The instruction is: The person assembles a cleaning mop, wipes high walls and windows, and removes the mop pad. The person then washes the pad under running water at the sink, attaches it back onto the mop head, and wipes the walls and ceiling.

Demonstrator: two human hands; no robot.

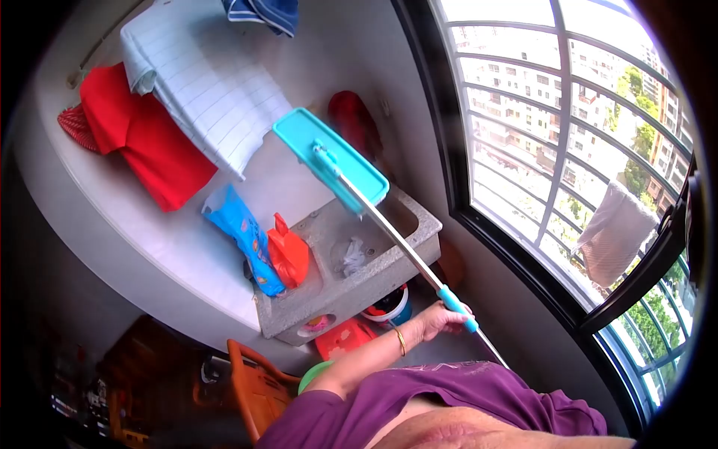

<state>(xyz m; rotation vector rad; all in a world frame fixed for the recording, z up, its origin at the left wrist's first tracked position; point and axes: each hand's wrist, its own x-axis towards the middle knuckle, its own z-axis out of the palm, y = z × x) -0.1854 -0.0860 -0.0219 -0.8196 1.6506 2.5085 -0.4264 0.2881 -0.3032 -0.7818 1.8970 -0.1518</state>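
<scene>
My left hand (443, 320), with a gold bangle at its wrist, is closed around the turquoise grip of a flat mop (396, 238). The mop's metal pole slants up and left from my hand. Its rectangular turquoise head (354, 159) is raised above the stone sink (348, 303), with the plate side towards me. A whitish wad (354, 257) lies in the sink basin. My right hand is out of view; only the purple shirt shows on that side.
A blue packet (243, 236) and a red bag (287, 253) stand at the sink's left. A white bucket (389, 308) and red basin (344, 338) sit below. Striped cloth (206, 82) and red cloth (153, 142) hang upper left. A wooden chair (258, 389) is lower left; a barred window (553, 112) is right.
</scene>
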